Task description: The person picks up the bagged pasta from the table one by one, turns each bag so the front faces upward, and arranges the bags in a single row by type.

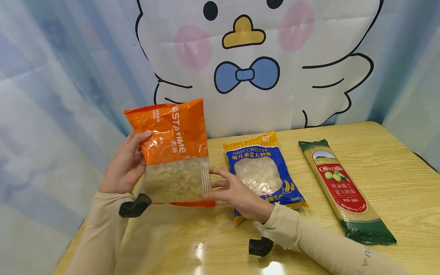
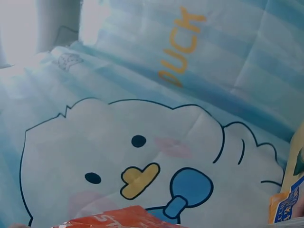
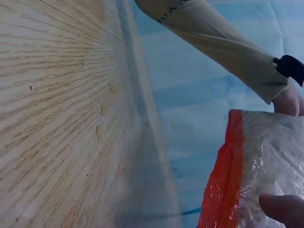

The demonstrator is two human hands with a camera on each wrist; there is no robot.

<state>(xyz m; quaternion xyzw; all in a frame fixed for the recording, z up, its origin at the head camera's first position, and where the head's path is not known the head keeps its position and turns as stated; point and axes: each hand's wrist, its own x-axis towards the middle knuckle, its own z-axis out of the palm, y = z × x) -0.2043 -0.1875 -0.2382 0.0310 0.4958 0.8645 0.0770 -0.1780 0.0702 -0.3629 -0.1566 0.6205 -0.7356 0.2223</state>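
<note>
An orange bag of pasta (image 1: 175, 137) with a see-through lower part is held up above the left side of the table in the head view. My left hand (image 1: 125, 162) grips its left edge, thumb across the front and the other fingers mostly hidden behind. At the lower right edge, my right hand (image 1: 237, 193) pinches the bag, its thumb in front and fingertips passing behind. The right wrist view shows the bag's clear part (image 3: 270, 156) with a thumb (image 3: 282, 209) against it. Only the bag's orange top (image 2: 123, 218) shows in the left wrist view.
A blue and yellow bag of orecchiette (image 1: 258, 172) lies on the wooden table (image 1: 388, 172), partly behind my right hand. Farther right lies a long pack of spaghetti (image 1: 343, 191) with green ends. A curtain printed with a cartoon duck (image 1: 247, 103) hangs behind the table.
</note>
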